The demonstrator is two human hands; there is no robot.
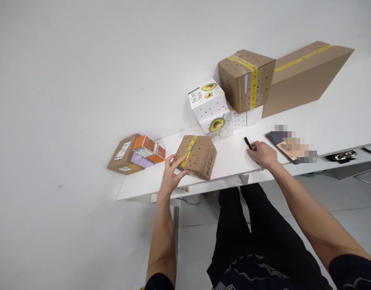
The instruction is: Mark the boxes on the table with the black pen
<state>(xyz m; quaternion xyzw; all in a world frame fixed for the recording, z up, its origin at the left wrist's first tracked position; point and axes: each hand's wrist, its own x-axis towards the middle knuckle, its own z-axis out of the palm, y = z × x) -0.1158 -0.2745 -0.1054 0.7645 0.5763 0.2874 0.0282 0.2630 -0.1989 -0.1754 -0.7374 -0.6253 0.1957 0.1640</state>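
Note:
A small brown cardboard box (199, 155) with yellow tape and dark dots sits on the white table (230, 159). My left hand (171, 175) grips its left side, with fingers on the top and the thumb at the near edge. To the right, my right hand (262, 154) has its fingers closed on a slim black object (247, 142), low over the tabletop. One end of that object sticks out past the fingertips; its kind is not clear. Just right of this hand lies a phone (282, 148), partly blurred out.
White avocado-print boxes (208, 100) stand behind, beside a taller taped carton (248, 80) and a long flat carton (306, 76). At the left end are a labelled brown box (122, 155), an orange box (147, 147) and a purple box (142, 160). An under-shelf holds a dark metallic item (344, 156).

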